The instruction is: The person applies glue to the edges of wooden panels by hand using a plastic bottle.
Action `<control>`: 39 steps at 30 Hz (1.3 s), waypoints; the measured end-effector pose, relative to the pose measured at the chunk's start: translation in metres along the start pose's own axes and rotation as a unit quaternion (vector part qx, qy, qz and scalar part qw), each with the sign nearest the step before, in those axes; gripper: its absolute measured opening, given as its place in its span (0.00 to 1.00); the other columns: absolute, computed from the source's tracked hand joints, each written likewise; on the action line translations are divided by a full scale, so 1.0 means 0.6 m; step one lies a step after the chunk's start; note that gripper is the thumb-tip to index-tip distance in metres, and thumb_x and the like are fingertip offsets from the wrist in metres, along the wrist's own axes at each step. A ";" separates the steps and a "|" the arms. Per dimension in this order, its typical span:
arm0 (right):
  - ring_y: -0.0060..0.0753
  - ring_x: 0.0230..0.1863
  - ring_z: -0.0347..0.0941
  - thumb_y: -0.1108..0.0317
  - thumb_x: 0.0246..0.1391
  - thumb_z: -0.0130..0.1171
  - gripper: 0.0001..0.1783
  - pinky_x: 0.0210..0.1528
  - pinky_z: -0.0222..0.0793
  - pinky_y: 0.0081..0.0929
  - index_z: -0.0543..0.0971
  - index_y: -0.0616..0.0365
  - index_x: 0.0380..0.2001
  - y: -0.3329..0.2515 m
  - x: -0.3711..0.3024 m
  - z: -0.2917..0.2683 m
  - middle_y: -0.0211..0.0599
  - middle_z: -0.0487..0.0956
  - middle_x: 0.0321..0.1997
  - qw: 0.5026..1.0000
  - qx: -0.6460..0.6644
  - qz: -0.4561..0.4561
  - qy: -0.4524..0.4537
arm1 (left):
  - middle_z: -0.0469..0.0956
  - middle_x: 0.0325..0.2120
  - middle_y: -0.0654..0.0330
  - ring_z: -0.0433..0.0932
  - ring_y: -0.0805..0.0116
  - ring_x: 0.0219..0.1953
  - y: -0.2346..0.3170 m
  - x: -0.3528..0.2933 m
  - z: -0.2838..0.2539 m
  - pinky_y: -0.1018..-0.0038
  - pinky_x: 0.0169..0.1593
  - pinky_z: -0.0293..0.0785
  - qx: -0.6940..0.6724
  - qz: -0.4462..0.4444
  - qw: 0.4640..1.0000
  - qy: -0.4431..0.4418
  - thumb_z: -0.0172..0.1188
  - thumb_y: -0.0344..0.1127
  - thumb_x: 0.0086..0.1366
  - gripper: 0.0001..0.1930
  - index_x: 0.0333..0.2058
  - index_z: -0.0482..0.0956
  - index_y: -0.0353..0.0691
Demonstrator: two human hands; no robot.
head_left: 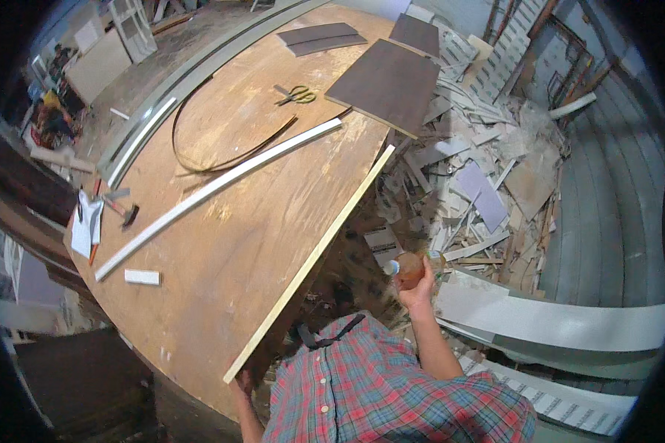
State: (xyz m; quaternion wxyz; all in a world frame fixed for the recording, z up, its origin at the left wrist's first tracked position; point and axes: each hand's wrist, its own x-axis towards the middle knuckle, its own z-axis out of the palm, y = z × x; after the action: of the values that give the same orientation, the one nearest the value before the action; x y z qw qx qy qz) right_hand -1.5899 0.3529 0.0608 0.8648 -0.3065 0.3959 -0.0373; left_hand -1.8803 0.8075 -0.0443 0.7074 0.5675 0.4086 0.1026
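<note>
My right hand [420, 289] is closed round a small rounded bottle [409, 272] of see-through, orange-brown look, its pale cap turned to the left. It is held out over the floor, right of the table. My left hand [242, 381] is low in the view, at the near end of a long pale yellow strip [312, 264]; its fingers are hidden in shadow there. That strip runs along the right edge of the wooden table [273, 229]. A white strip [218, 198] lies across the tabletop, with a short white block [142, 277] near its lower end.
Scissors [300, 95], a bent dark band [177, 133] and dark brown panels [388, 85] lie toward the table's far side. A hammer [130, 215] rests at the left edge beside a white cloth or paper [86, 225]. Heaped offcuts [480, 196] cover the floor at right.
</note>
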 end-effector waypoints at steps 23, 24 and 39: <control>0.51 0.51 0.76 0.54 0.54 0.62 0.32 0.53 0.74 0.50 0.67 0.51 0.59 0.021 0.227 0.043 0.50 0.74 0.60 0.912 0.065 0.218 -0.341 | 0.80 0.33 0.62 0.75 0.72 0.36 0.347 -0.119 0.321 0.76 0.42 0.71 0.150 0.192 0.967 0.074 0.62 0.25 0.58 0.12 0.42 0.80 0.29; 0.51 0.49 0.77 0.53 0.54 0.62 0.30 0.51 0.74 0.50 0.68 0.47 0.59 0.011 0.225 0.034 0.49 0.75 0.58 0.913 0.074 0.221 -0.336 | 0.80 0.32 0.62 0.75 0.72 0.35 0.371 -0.110 0.332 0.76 0.41 0.72 0.197 0.202 0.958 0.048 0.63 0.25 0.58 0.12 0.41 0.80 0.29; 0.52 0.51 0.76 0.49 0.61 0.54 0.28 0.50 0.77 0.48 0.69 0.49 0.60 -0.136 0.233 -0.240 0.51 0.69 0.64 0.955 0.176 0.061 -0.230 | 0.79 0.26 0.64 0.75 0.77 0.30 0.578 -0.069 0.681 0.77 0.33 0.71 0.401 0.304 0.845 -0.181 0.66 0.26 0.57 0.10 0.38 0.81 0.30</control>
State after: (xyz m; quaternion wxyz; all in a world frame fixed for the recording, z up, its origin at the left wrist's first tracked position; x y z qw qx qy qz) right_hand -1.5818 0.1719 -0.0581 0.9735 -0.1244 0.1911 0.0184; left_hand -1.5125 0.6044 0.2911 0.4133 0.9059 0.0855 0.0355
